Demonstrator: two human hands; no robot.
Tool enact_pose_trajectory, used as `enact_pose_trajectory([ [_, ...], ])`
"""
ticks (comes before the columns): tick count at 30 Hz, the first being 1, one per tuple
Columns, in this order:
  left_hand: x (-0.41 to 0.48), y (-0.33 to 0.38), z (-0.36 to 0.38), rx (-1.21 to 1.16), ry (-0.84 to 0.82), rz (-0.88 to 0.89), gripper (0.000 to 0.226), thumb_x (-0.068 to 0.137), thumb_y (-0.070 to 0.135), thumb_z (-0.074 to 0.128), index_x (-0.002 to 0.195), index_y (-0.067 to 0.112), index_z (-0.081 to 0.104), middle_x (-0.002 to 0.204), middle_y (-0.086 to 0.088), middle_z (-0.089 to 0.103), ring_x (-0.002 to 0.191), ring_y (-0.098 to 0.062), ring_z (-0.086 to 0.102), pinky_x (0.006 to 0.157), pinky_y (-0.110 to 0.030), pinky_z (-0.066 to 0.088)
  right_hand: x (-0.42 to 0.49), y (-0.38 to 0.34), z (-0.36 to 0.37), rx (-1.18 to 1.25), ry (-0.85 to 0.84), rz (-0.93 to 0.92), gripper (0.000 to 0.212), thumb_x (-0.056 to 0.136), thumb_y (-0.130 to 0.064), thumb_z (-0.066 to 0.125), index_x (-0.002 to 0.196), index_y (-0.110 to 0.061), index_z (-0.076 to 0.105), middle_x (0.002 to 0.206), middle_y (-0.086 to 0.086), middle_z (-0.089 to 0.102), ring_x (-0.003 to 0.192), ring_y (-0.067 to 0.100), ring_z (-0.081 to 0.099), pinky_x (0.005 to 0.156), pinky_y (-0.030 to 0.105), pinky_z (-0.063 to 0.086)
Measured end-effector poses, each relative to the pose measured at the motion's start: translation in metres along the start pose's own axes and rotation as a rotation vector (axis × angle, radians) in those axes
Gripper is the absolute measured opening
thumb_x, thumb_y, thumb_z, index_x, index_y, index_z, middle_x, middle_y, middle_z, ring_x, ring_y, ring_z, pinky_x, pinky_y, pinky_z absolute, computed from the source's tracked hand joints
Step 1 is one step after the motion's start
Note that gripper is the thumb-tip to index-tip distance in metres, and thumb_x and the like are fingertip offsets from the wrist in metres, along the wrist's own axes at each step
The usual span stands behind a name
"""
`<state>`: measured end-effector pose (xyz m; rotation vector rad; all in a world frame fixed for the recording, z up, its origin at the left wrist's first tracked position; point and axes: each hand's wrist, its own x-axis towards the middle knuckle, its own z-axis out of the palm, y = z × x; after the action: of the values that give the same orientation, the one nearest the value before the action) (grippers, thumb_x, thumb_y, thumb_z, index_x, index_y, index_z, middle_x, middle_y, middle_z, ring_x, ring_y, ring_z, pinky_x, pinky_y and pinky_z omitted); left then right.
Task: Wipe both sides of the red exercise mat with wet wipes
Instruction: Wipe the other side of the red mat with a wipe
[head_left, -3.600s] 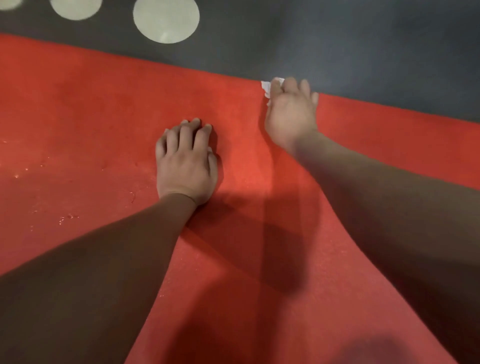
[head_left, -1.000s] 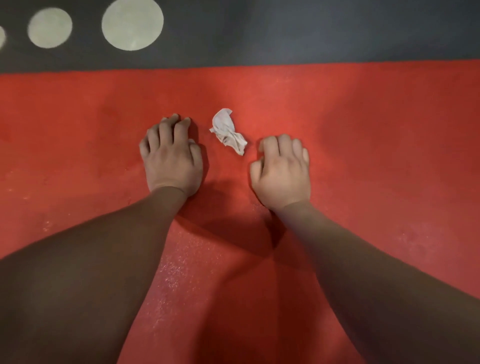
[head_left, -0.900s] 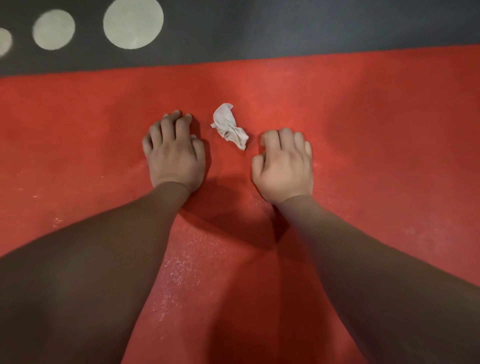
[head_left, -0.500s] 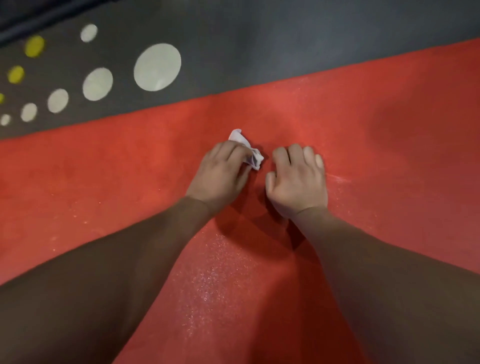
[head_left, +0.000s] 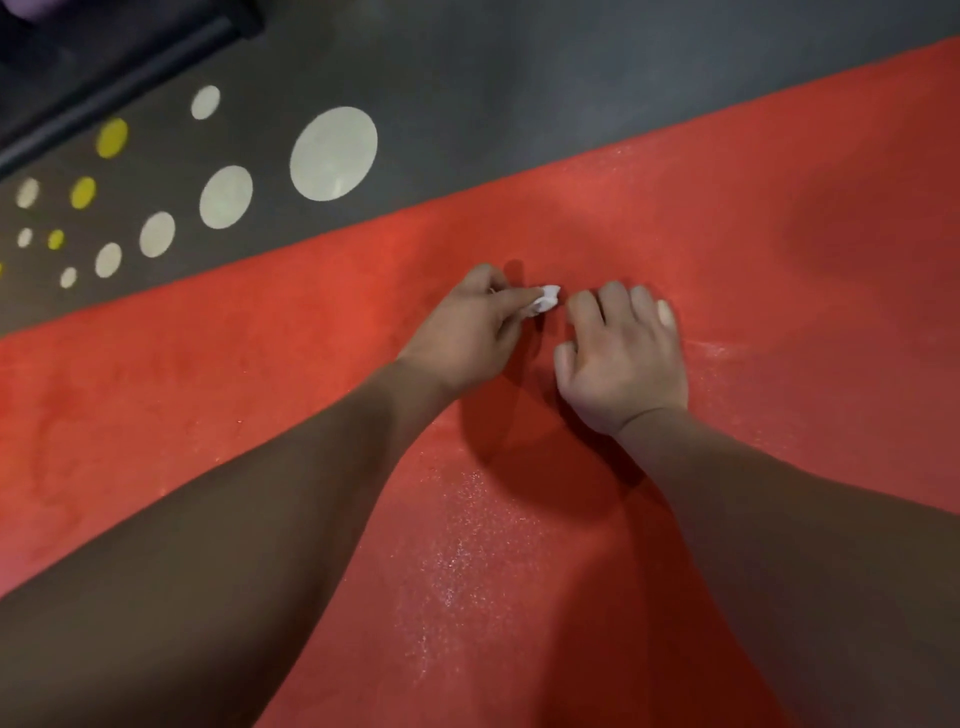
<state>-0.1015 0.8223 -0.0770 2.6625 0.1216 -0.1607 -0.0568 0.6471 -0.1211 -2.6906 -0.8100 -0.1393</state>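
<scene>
Lying flat, the red mat (head_left: 727, 260) fills most of the scene, w/ grey floor (head_left: 519, 78) & pale dots (head_left: 332, 153) past its far edge. L hand (head_left: 467, 332) is mid-mat, fingers pinched tight. R hand (head_left: 623, 364) rests just right of it, palm down, fingers loosely bent, holding nothing. The crumpled wipe (head_left: 545, 301) pokes out of the L fingertips, over mid-mat.
</scene>
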Motion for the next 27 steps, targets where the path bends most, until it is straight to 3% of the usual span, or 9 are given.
enact_pose_trajectory([
  [4, 0.006, -0.004, -0.01, -0.005, -0.097, 0.013, 0.046, 0.091, 0.017, 0.045, 0.129, 0.02, 0.071, 0.103, -0.01, 0.056, 0.087, -0.02, 0.059, 0.082, -0.023, 0.044, 0.0, 0.0, 0.001, 0.001, -0.002, -0.002, 0.021, 0.082, -0.03, 0.049, 0.092, -0.013, 0.054, 0.09, 0.009, 0.052, 0.086, 0.032, 0.045, 0.078, 0.045, 0.035],
  [6, 0.008, -0.005, -0.012, 0.012, -0.124, 0.031, 0.038, 0.094, 0.017, 0.051, 0.125, 0.022, 0.073, 0.099, -0.008, 0.054, 0.083, -0.021, 0.059, 0.079, -0.03, 0.047, 0.0, 0.0, 0.001, -0.006, 0.003, -0.004, 0.021, 0.082, -0.03, 0.049, 0.092, -0.013, 0.055, 0.09, 0.009, 0.052, 0.086, 0.032, 0.045, 0.077, 0.045, 0.035],
  [9, 0.01, 0.0, -0.012, 0.046, -0.127, 0.037, 0.032, 0.096, 0.02, 0.057, 0.123, 0.021, 0.074, 0.097, -0.007, 0.052, 0.08, -0.026, 0.06, 0.076, -0.029, 0.045, 0.001, -0.001, 0.001, -0.009, 0.006, -0.004, 0.02, 0.081, -0.03, 0.049, 0.091, -0.013, 0.055, 0.089, 0.008, 0.052, 0.085, 0.032, 0.046, 0.076, 0.044, 0.034],
  [13, 0.006, 0.002, -0.007, 0.043, -0.061, 0.065, 0.06, 0.089, 0.043, 0.032, 0.124, 0.018, 0.073, 0.094, -0.014, 0.056, 0.074, -0.028, 0.06, 0.072, -0.035, 0.05, 0.001, -0.001, 0.001, -0.01, 0.005, -0.009, 0.021, 0.081, -0.029, 0.048, 0.091, -0.012, 0.055, 0.088, 0.009, 0.052, 0.083, 0.032, 0.045, 0.075, 0.044, 0.035],
  [19, 0.0, -0.017, 0.0, 0.206, 0.02, 0.095, 0.034, 0.101, 0.033, 0.049, 0.129, 0.029, 0.07, 0.092, -0.013, 0.054, 0.066, -0.033, 0.058, 0.059, -0.041, 0.052, 0.002, -0.001, 0.0, 0.005, -0.016, -0.003, 0.021, 0.081, -0.029, 0.047, 0.091, -0.013, 0.054, 0.09, 0.009, 0.052, 0.084, 0.032, 0.045, 0.077, 0.046, 0.037],
  [21, 0.003, -0.033, -0.012, 0.256, 0.04, -0.038, 0.035, 0.105, 0.033, 0.047, 0.136, 0.031, 0.064, 0.099, -0.017, 0.054, 0.077, -0.039, 0.062, 0.071, -0.043, 0.049, 0.002, -0.001, 0.001, -0.006, -0.012, 0.005, 0.02, 0.08, -0.029, 0.048, 0.09, -0.013, 0.054, 0.09, 0.01, 0.051, 0.084, 0.033, 0.045, 0.077, 0.047, 0.036],
  [24, 0.008, -0.081, -0.032, 0.363, 0.109, -0.556, 0.048, 0.111, 0.042, 0.03, 0.137, 0.017, 0.06, 0.116, -0.023, 0.054, 0.105, -0.045, 0.06, 0.093, -0.045, 0.045, 0.001, 0.0, 0.003, -0.022, 0.014, 0.004, 0.018, 0.08, -0.027, 0.049, 0.089, -0.013, 0.055, 0.088, 0.01, 0.051, 0.083, 0.033, 0.045, 0.075, 0.047, 0.036],
  [25, 0.009, -0.092, -0.036, 0.382, 0.147, -0.673, 0.055, 0.111, 0.043, 0.026, 0.131, 0.008, 0.063, 0.118, -0.025, 0.054, 0.108, -0.047, 0.06, 0.095, -0.046, 0.045, 0.001, 0.0, 0.004, -0.03, 0.02, 0.002, 0.017, 0.08, -0.027, 0.049, 0.089, -0.013, 0.054, 0.088, 0.01, 0.051, 0.082, 0.033, 0.046, 0.075, 0.047, 0.037],
  [27, 0.016, -0.091, -0.038, 0.393, 0.192, -0.723, 0.052, 0.111, 0.034, 0.028, 0.123, -0.002, 0.064, 0.117, -0.028, 0.056, 0.106, -0.049, 0.06, 0.092, -0.047, 0.046, 0.002, -0.001, 0.004, -0.038, 0.029, -0.004, 0.015, 0.08, -0.025, 0.049, 0.087, -0.013, 0.053, 0.087, 0.01, 0.051, 0.081, 0.033, 0.046, 0.074, 0.047, 0.037],
])
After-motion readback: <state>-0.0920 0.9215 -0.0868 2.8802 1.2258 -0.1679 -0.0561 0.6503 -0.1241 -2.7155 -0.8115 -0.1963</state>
